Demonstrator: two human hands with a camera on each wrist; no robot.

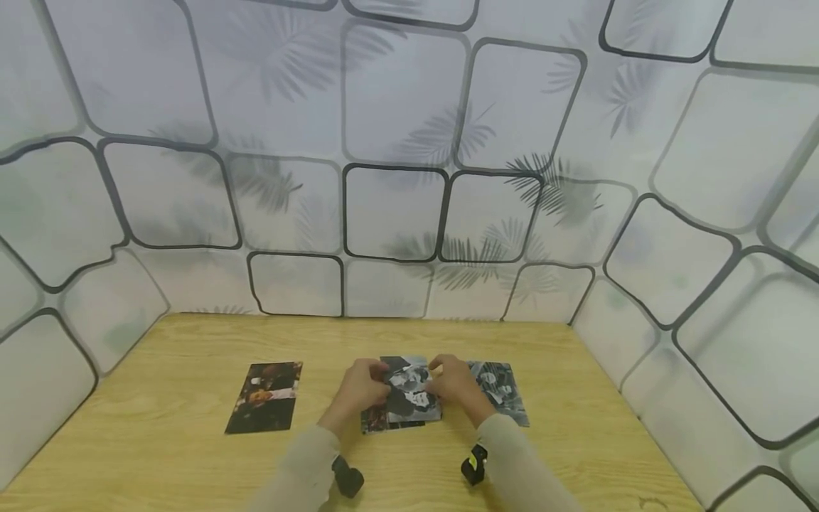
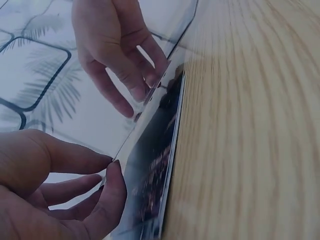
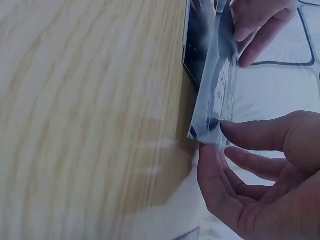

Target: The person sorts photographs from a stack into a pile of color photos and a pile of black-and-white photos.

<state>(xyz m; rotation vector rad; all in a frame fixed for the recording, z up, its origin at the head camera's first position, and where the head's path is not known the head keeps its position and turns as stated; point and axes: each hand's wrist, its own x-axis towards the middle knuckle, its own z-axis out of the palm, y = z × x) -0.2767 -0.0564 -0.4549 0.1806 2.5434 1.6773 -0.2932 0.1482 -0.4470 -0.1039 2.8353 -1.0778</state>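
Both hands hold a black-and-white photo print (image 1: 414, 395) by its opposite sides, in the middle of the table. My left hand (image 1: 360, 390) pinches the left edge between thumb and fingers. On the other side my right hand (image 1: 456, 382) grips the right edge, thumb on top and fingers beneath in the right wrist view. The held print (image 3: 212, 100) is tilted and raised off the wood at its near corner there. A darker colour print (image 1: 374, 423) lies under it, mostly covered, with its lower left part showing.
Further left on the wood-grain table (image 1: 160, 398) lies a colour photo (image 1: 265, 398). Close to the right hand is another black-and-white photo (image 1: 502, 391), partly hidden by that hand. A patterned cloth wall (image 1: 397, 213) rises behind the table and along both sides.
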